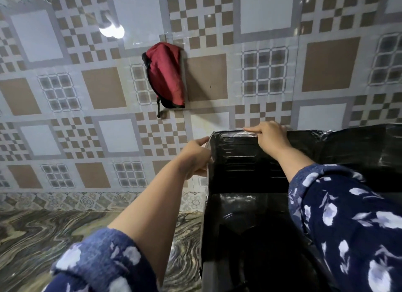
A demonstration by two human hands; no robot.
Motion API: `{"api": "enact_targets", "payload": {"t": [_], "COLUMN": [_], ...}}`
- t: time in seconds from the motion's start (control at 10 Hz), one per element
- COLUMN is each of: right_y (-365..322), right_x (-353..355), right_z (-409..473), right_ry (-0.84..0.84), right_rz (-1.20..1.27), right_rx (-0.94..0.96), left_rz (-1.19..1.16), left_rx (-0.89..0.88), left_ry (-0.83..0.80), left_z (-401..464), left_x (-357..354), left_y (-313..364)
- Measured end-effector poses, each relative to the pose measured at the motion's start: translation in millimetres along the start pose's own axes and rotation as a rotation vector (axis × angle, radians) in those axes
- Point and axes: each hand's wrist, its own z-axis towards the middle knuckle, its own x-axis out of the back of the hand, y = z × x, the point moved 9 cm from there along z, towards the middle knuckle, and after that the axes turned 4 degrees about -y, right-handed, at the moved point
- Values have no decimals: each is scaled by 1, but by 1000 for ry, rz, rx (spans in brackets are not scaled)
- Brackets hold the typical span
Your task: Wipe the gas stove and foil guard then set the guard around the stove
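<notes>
**Both hands on the foil guard's left corner**

Head view: The left hand [196, 156] is curled round the left vertical edge of the foil guard [241, 161], with the thumb on top and the fingers wrapped over the outer face. The right hand [269, 137] pinches the guard's top rim just right of that same corner, its fingers folded over the edge and the index finger lying along it. The guard stands upright against the tiled wall [108, 85], its dark, ribbed inner face turned toward the camera, and runs off to the right behind the right arm's patterned blue sleeve [348, 215]. Below it, between the arms, a glossy black surface is all that shows; whether it is the gas stove is hard to tell. A marbled table [54, 233] lies to the left. A red cloth bag [166, 74] hangs on the wall above. No readable writing shows.
</notes>
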Motion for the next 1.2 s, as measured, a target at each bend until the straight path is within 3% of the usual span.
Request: {"api": "enact_targets", "payload": {"t": [0.9, 1.2], "right_y": [-50, -65], "right_x": [4, 15], "right_z": [-21, -34], "right_ry": [8, -110], "right_rz": [6, -56], "right_rx": [115, 113], "left_rz": [264, 483], "left_rx": [-37, -29], "left_ry": [66, 156], "left_z": [1, -10], "left_x": [30, 37], "left_y": [-5, 6]}}
